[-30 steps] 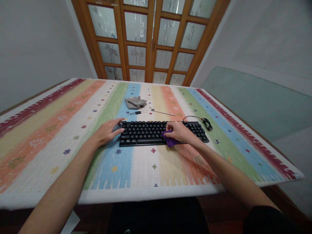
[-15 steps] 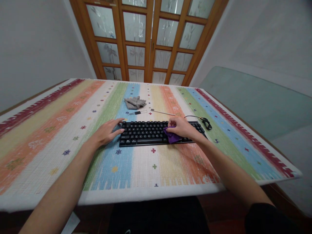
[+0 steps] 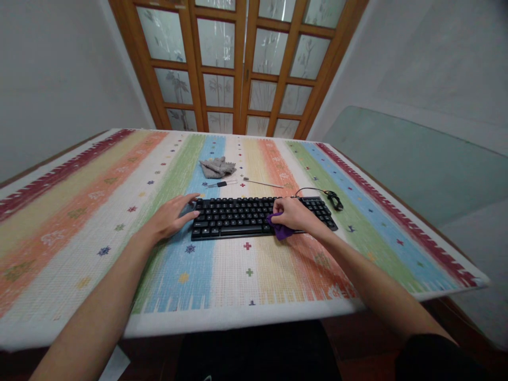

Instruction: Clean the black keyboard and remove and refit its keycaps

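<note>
A black keyboard [image 3: 238,217] lies flat on the striped tablecloth, its long side facing me. My left hand [image 3: 172,216] rests at the keyboard's left end, thumb and fingers apart, the tips touching its edge. Bunched in my right hand [image 3: 291,212] is a purple cloth [image 3: 281,230], pinched between thumb and fingers. That cloth lies against the keys right of the space bar and hangs over the front edge. Part of the keyboard's right side is hidden under my right hand and wrist.
Behind the keyboard sit a crumpled grey cloth [image 3: 217,167], a small tool with a black handle and wire loop [image 3: 223,184], and a thin brush-like rod [image 3: 264,183]. A bundled black cable [image 3: 335,200] lies at the back right. The tablecloth [image 3: 254,312] reaches the table's front edge.
My right hand and the purple cloth have shifted slightly toward me over the keys. The left hand stays at the keyboard's left end. The whole view has drifted a little.
</note>
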Demonstrator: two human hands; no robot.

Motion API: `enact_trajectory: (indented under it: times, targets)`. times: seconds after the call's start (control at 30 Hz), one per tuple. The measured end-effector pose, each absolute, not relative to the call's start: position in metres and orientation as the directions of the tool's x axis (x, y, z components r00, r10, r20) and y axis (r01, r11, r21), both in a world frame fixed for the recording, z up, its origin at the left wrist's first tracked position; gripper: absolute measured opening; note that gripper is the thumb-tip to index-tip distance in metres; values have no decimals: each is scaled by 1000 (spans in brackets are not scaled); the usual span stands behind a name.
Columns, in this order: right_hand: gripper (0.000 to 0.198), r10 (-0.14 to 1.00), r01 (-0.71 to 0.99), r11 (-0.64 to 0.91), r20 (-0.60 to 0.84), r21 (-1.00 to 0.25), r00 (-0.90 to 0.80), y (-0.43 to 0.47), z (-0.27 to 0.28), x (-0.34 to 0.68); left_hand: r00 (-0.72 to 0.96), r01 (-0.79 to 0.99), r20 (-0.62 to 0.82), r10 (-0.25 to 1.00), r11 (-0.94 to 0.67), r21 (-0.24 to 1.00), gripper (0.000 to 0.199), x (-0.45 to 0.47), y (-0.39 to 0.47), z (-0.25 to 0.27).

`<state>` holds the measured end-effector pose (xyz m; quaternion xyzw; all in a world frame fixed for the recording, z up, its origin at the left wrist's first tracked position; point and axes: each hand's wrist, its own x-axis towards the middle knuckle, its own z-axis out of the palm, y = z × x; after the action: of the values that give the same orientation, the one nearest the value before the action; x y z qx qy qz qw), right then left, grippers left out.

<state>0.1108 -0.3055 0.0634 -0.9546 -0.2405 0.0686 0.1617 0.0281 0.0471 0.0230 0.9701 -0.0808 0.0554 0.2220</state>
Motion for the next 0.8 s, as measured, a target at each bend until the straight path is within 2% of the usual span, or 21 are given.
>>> enact_trajectory:
  times: [0.4,0.6,0.8]
  targets:
    - [12,482,418,-799,-44,-433,875,-322,83,124,981,-181,139,-133,-889,420,74,29,48,21]
    - [11,498,445,-819,-65,-362,865,-324,68,119,981,-178,143,-129,-891,417,74,28,48,22]
    - [14,426,405,-875,-25,-267,904,-334,66,120,979,-188,155,-134,-889,418,71,28,48,23]
